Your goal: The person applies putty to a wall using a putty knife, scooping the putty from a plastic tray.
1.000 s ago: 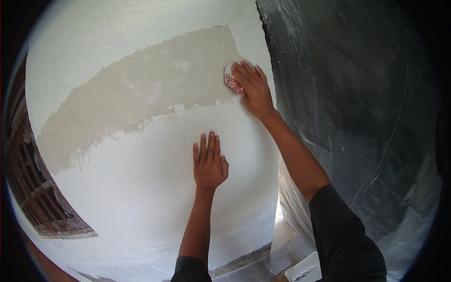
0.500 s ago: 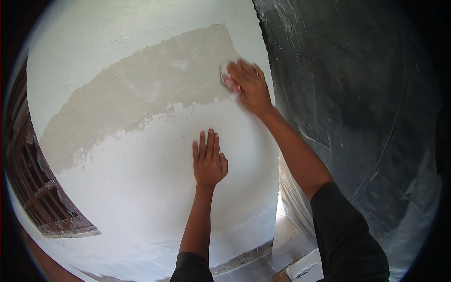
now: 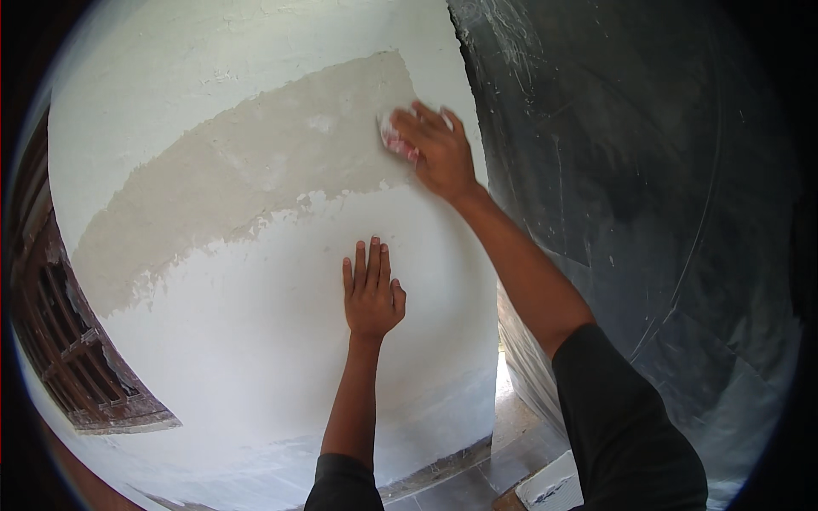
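My right hand is at the upper right of a white wall, fingers bent over a small white-and-red pad against the surface. Motion blurs the pad; it may be folded sandpaper, but its kind is unclear. Beneath it lies a grey-beige unpainted patch, a broad curved band with a ragged lower edge. My left hand lies flat on the white part below the patch, fingers pointing up and holding nothing.
A brown wooden window grille is set in the wall at the left. Dark plastic sheeting hangs along the right, beyond the wall's edge. Low down at the right, a white block-like thing stands near grey floor tiles.
My right hand has moved a little left with the pad, across the right end of the patch. The view has shifted slightly; my left hand stays flat on the wall.
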A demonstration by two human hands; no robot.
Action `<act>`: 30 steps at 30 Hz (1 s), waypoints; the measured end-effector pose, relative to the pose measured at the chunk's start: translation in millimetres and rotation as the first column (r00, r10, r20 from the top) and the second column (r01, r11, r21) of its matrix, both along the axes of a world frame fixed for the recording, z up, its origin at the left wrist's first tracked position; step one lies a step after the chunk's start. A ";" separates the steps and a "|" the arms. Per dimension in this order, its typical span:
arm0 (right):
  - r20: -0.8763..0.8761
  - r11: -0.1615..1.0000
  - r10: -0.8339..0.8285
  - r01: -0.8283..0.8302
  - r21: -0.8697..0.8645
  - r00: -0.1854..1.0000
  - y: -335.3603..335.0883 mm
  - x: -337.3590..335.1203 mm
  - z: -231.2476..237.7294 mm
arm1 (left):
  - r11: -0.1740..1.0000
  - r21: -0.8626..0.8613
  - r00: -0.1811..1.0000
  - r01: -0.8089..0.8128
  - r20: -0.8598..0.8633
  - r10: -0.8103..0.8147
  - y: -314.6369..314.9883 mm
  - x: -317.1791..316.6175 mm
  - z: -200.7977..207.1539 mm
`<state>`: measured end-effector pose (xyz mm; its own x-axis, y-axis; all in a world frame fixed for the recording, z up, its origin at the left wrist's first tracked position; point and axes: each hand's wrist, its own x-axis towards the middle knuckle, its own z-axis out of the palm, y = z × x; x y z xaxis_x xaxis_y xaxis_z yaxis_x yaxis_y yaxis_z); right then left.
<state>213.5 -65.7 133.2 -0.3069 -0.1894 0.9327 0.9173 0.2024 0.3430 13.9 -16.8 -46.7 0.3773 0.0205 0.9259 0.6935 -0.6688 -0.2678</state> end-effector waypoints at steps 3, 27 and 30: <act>-0.083 0.990 -0.023 0.011 -0.140 0.996 11.1 -0.7 -89.5 | 1.000 -0.013 1.000 -0.021 -0.008 0.021 3.3 -4.9 -2.0; -0.043 0.282 -0.340 0.058 -0.958 0.940 -129.3 27.5 -500.6 | 0.993 -0.122 0.999 0.000 0.038 0.005 -20.0 6.5 -67.0; -0.135 -0.076 -0.538 -0.207 -0.975 0.832 -254.9 6.8 -591.7 | 0.940 -0.338 0.997 -0.054 -0.067 0.033 -47.0 3.6 -179.9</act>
<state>220.3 -320.6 -458.5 0.2633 0.9626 0.0636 0.8979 -0.2204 -0.3811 17.4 -63.8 -226.6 0.4233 0.3471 0.8369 0.7136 -0.6968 -0.0720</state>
